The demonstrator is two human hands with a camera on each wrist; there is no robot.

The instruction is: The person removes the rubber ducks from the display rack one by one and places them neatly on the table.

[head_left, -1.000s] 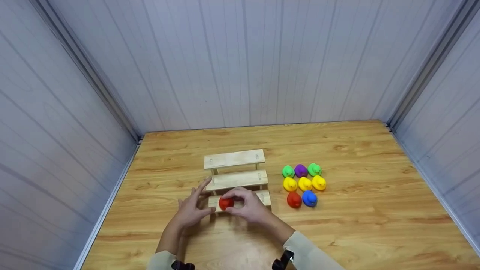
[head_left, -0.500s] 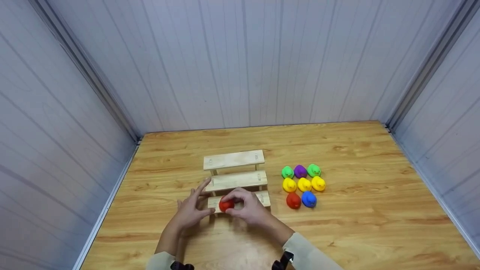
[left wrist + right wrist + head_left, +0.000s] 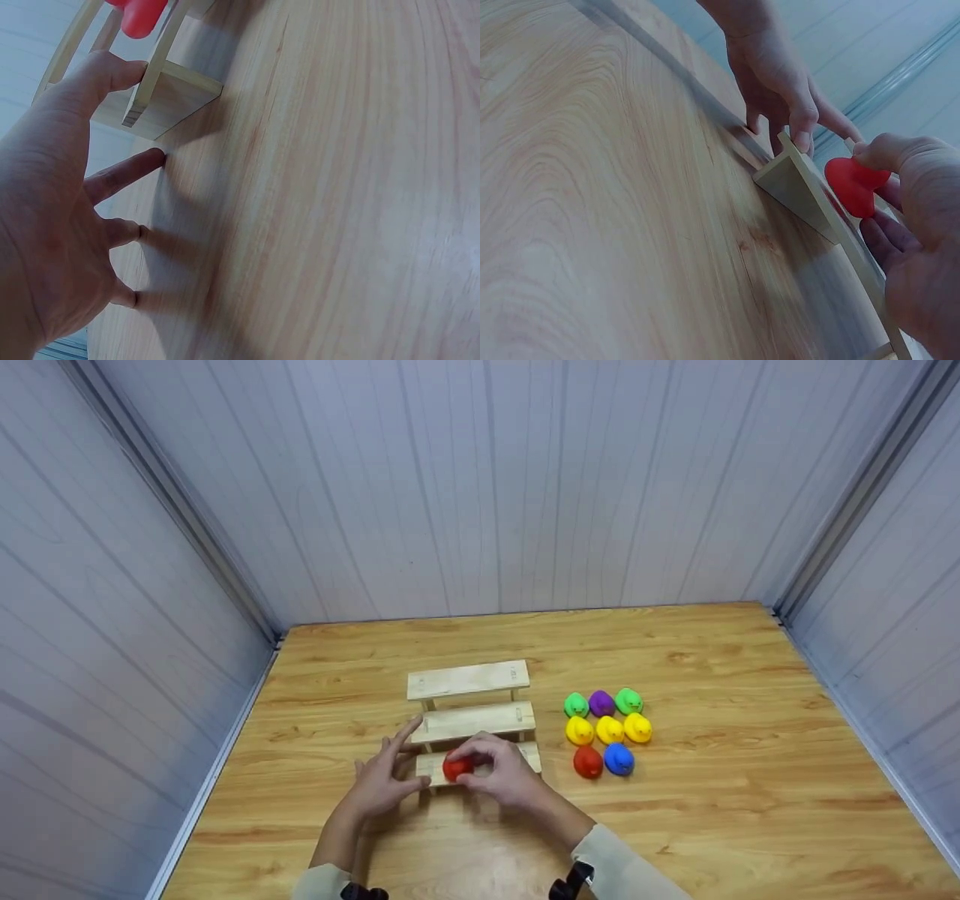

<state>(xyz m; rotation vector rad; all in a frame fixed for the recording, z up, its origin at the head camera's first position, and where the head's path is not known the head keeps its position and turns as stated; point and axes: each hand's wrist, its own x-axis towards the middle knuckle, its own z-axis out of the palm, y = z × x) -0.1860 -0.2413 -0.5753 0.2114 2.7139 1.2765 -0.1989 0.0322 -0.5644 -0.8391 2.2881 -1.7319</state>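
Observation:
My right hand (image 3: 502, 771) pinches a red rubber duck (image 3: 454, 768) between thumb and fingers, close over the lowest step of a three-step wooden stand (image 3: 469, 680). In the right wrist view that duck (image 3: 850, 185) shows in profile at the board's face. My left hand (image 3: 379, 786) spreads its fingers at the stand's left end. Its thumb (image 3: 124, 73) touches the end of the lowest step, and the index finger reaches the middle step. In the left wrist view the other fingertips point down at the tabletop.
Right of the stand, several rubber ducks sit in rows: two green and one purple (image 3: 601, 703) at the back, yellow ones (image 3: 610, 729) in the middle, a red one (image 3: 588, 762) and a blue one (image 3: 619, 759) in front. Pale panel walls (image 3: 487, 495) enclose the wooden table (image 3: 712, 780).
My right hand and the red duck have shifted slightly to the right along the lowest step. The left hand has kept its place.

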